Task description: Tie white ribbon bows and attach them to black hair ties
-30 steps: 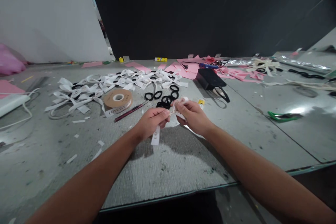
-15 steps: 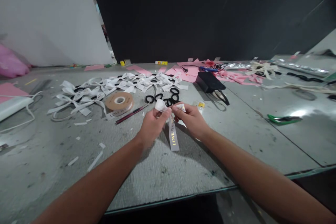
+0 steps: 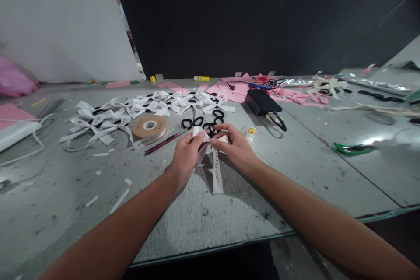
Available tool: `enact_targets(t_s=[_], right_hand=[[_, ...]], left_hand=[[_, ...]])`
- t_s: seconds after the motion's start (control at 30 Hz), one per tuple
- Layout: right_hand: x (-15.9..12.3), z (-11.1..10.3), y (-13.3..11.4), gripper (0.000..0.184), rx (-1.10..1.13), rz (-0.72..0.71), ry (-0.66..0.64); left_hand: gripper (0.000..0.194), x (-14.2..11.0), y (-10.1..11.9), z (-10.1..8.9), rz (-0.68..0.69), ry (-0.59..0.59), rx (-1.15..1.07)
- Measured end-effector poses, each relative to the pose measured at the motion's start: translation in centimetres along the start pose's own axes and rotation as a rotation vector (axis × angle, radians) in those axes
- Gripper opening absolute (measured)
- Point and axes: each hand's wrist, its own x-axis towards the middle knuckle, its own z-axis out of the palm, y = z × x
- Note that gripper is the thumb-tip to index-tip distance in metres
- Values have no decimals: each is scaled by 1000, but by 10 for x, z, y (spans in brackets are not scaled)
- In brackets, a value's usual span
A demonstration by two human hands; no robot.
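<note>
Between my hands, low over the table, is a white ribbon (image 3: pixel 217 175) printed with lettering; one tail hangs toward me and a loop stands up at the top. The fingers of my left hand (image 3: pixel 187 151) pinch the loop from the left. My right hand (image 3: pixel 236 146) pinches the ribbon near its middle, with its other fingers raised and bent. Just beyond my fingertips lie several black hair ties (image 3: pixel 197 121). A ribbon spool (image 3: pixel 139 127) with a cardboard face sits to the left, beside a dark red pen-like tool (image 3: pixel 160 144).
A heap of white ribbon bows (image 3: pixel 154 104) on black bands spreads across the back. To the right are a black box (image 3: pixel 262 103) with a strap, pink sheets (image 3: pixel 236 89) and green-handled snips (image 3: pixel 354 148). A small yellow-capped bottle (image 3: pixel 250 134) stands near my right hand. Ribbon scraps (image 3: pixel 120 200) lie left.
The ribbon has turned, so its lettering now looks dark instead of gold. My right hand's fingers have lifted and spread, and the upper loop sits closer in my left hand.
</note>
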Motion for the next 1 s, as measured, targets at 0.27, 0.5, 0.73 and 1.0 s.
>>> enact_targets(t_s=[0.27,0.5,0.73,1.0], right_hand=[[4,-2,7,34,-65,-45,165],[3,-3,7,33,-40,-77,171],[3,-3,7,31,5,-72,170],[0,2,5,30,80,-30,215]], left_hand=[[28,0,-3,-5,98,-151,318],[22,0,-2,-6,108,-218,442],[23,1,1,-7,128,-175,410],[17,-4,3,-9,167,-298,604]])
